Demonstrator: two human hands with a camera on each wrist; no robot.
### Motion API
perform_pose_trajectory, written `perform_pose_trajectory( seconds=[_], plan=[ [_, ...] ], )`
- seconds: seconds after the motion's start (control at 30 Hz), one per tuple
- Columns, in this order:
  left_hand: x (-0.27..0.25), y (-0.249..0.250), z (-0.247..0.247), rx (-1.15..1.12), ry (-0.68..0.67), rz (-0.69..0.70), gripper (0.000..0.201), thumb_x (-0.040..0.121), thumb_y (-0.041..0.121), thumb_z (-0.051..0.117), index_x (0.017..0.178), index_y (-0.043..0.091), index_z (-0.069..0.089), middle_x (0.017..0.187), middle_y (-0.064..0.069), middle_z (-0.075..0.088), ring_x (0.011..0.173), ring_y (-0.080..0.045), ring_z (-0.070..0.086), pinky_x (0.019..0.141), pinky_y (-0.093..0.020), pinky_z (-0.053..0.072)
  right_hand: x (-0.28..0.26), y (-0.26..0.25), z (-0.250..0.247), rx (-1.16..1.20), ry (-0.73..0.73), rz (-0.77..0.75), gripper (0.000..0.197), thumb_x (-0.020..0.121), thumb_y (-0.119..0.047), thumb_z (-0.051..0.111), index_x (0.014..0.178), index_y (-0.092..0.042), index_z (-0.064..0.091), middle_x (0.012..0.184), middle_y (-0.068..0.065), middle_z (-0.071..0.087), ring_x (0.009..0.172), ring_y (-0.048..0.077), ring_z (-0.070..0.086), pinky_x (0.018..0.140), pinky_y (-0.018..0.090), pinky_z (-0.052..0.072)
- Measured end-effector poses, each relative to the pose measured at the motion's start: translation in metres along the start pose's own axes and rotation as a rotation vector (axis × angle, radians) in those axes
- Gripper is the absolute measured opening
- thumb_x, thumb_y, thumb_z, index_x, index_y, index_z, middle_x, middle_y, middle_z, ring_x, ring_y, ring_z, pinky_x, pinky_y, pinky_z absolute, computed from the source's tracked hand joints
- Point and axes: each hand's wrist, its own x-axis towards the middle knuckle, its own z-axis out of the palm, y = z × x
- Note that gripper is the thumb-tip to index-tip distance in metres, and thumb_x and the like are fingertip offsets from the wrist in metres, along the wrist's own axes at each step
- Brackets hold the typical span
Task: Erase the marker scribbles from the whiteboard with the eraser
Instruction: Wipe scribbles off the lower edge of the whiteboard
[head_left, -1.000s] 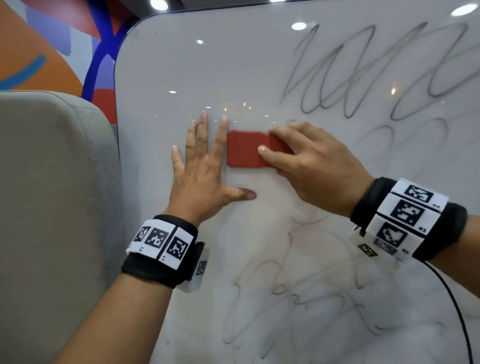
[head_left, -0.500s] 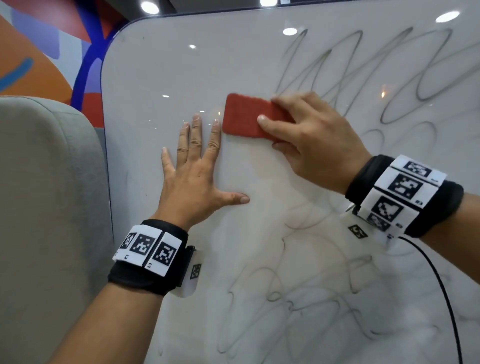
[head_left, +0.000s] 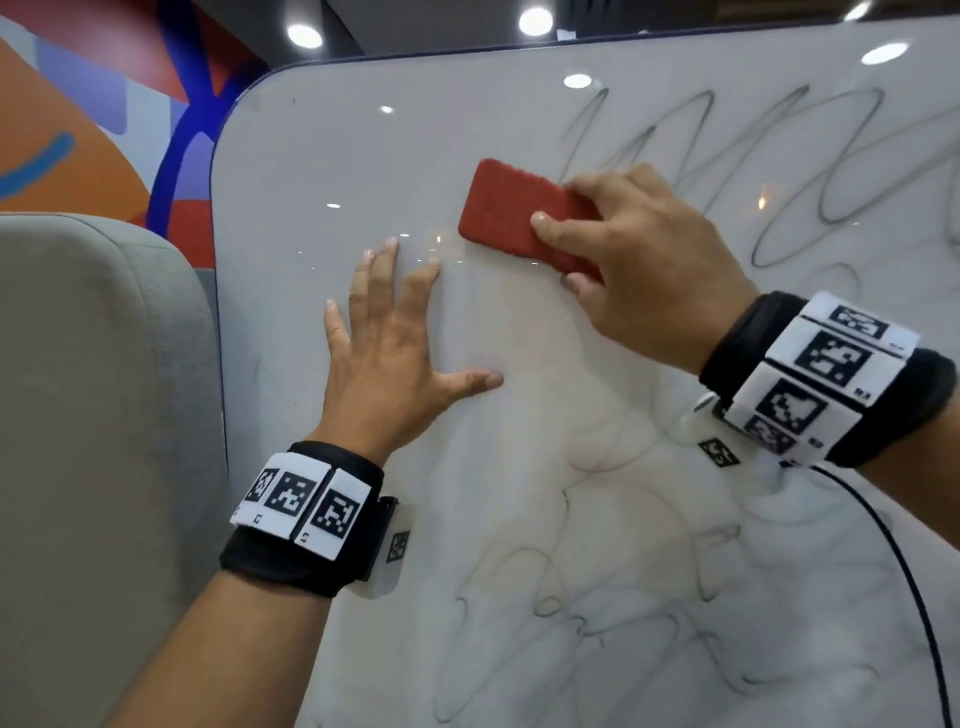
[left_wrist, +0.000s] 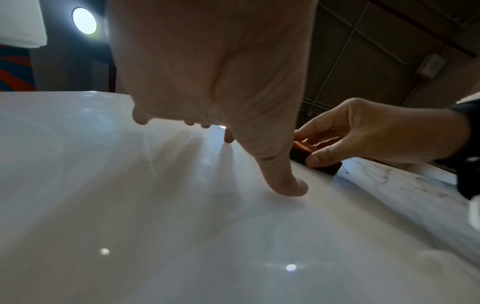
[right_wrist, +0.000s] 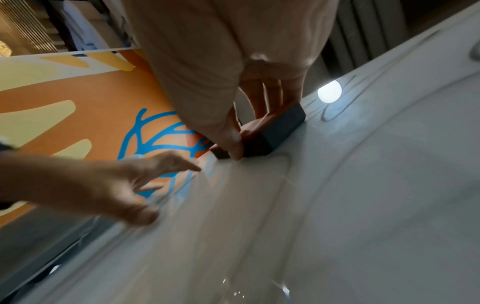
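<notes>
A red eraser (head_left: 506, 215) with a dark felt base (right_wrist: 275, 131) lies flat against the whiteboard (head_left: 337, 145). My right hand (head_left: 639, 265) grips its right end, thumb on the near edge and fingers over the far edge. Grey marker scribbles (head_left: 769, 156) run across the upper right, just right of the eraser. Fainter, smeared scribbles (head_left: 571, 597) cover the lower part. My left hand (head_left: 395, 338) rests flat on the board below and left of the eraser, fingers spread, thumb (left_wrist: 283, 179) out to the right.
A grey padded panel (head_left: 98, 441) stands against the board's left edge. Behind it is an orange, blue and red painted wall (head_left: 78, 104). A black cable (head_left: 893, 571) trails from my right wristband down across the board.
My right hand has slid the eraser up the board and tilted it, from beside my left fingertips to above them. My left hand stays pressed flat in place.
</notes>
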Motion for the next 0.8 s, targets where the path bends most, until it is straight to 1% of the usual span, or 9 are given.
perform_pose_trajectory(
  seconds=[0.07,0.1,0.2,0.3,0.5,0.57,0.67,0.73,0.8],
  plan=[
    [0.007,0.004,-0.002,-0.008,0.031,0.008,0.112,0.061,0.071,0.075,0.150,0.026,0.025,0.165,0.002,-0.009,0.153,-0.018,-0.006,0.119,-0.060,0.001,-0.008,-0.008,0.008,-0.027,0.030,-0.018,0.050,0.081,-0.012,0.071,0.130,-0.014,0.062,0.125,0.018,0.058,0.106,0.039,0.052,0.077,0.047,0.052],
    [0.010,0.004,-0.004,-0.022,0.021,0.006,0.116,0.061,0.070,0.076,0.152,0.025,0.020,0.165,0.002,-0.014,0.153,-0.018,-0.007,0.119,-0.059,-0.001,-0.017,-0.014,0.014,-0.033,0.030,-0.057,0.049,0.080,-0.010,0.070,0.128,-0.013,0.064,0.123,0.019,0.059,0.103,0.039,0.054,0.076,0.046,0.053],
    [0.013,0.003,-0.005,-0.030,-0.058,-0.014,0.132,0.062,0.076,0.071,0.157,0.032,-0.010,0.163,0.004,-0.026,0.152,-0.016,-0.017,0.118,-0.056,-0.007,-0.036,-0.022,0.026,-0.049,-0.015,-0.198,0.046,0.077,-0.006,0.072,0.123,-0.011,0.066,0.120,0.018,0.062,0.097,0.037,0.057,0.072,0.043,0.055],
    [0.014,0.000,-0.003,0.021,-0.091,-0.030,0.130,0.065,0.081,0.063,0.153,0.038,-0.023,0.161,0.006,-0.031,0.150,-0.013,-0.024,0.119,-0.056,-0.007,-0.021,-0.008,0.016,-0.038,-0.048,-0.252,0.045,0.077,-0.005,0.072,0.121,-0.014,0.068,0.118,0.017,0.063,0.097,0.038,0.058,0.073,0.044,0.056],
    [0.014,-0.002,0.001,0.027,-0.102,-0.039,0.128,0.068,0.080,0.062,0.152,0.039,-0.025,0.160,0.009,-0.034,0.149,-0.012,-0.026,0.120,-0.057,-0.005,0.023,0.008,-0.009,-0.066,-0.018,-0.024,0.049,0.085,-0.011,0.070,0.132,-0.018,0.062,0.127,0.017,0.058,0.110,0.039,0.052,0.082,0.050,0.052],
    [0.013,-0.002,0.001,0.020,-0.094,-0.039,0.128,0.068,0.080,0.062,0.152,0.039,-0.025,0.160,0.009,-0.034,0.149,-0.013,-0.026,0.120,-0.057,-0.004,0.012,-0.003,0.002,-0.076,-0.001,-0.054,0.048,0.082,-0.009,0.070,0.129,-0.014,0.063,0.123,0.020,0.060,0.104,0.041,0.053,0.079,0.051,0.053],
    [0.011,-0.003,0.001,0.014,-0.079,-0.035,0.127,0.067,0.081,0.061,0.151,0.040,-0.025,0.160,0.009,-0.032,0.150,-0.012,-0.025,0.121,-0.057,-0.004,-0.006,-0.011,0.014,-0.098,-0.048,-0.205,0.046,0.079,-0.008,0.070,0.125,-0.011,0.065,0.118,0.021,0.061,0.095,0.041,0.056,0.073,0.048,0.055],
    [0.010,-0.004,0.002,0.012,-0.078,-0.032,0.127,0.068,0.082,0.060,0.151,0.040,-0.026,0.160,0.009,-0.033,0.149,-0.012,-0.025,0.121,-0.056,-0.005,0.006,-0.002,0.002,-0.119,-0.105,-0.288,0.044,0.080,-0.008,0.067,0.124,-0.014,0.065,0.117,0.020,0.062,0.094,0.040,0.056,0.072,0.048,0.055],
    [0.010,-0.005,0.002,0.018,-0.081,-0.028,0.125,0.069,0.083,0.057,0.152,0.039,-0.026,0.159,0.011,-0.035,0.149,-0.012,-0.026,0.120,-0.056,-0.005,0.032,0.009,-0.016,-0.132,-0.123,-0.259,0.041,0.086,-0.010,0.063,0.126,-0.018,0.065,0.118,0.018,0.061,0.096,0.040,0.055,0.075,0.050,0.054]
  ],
)
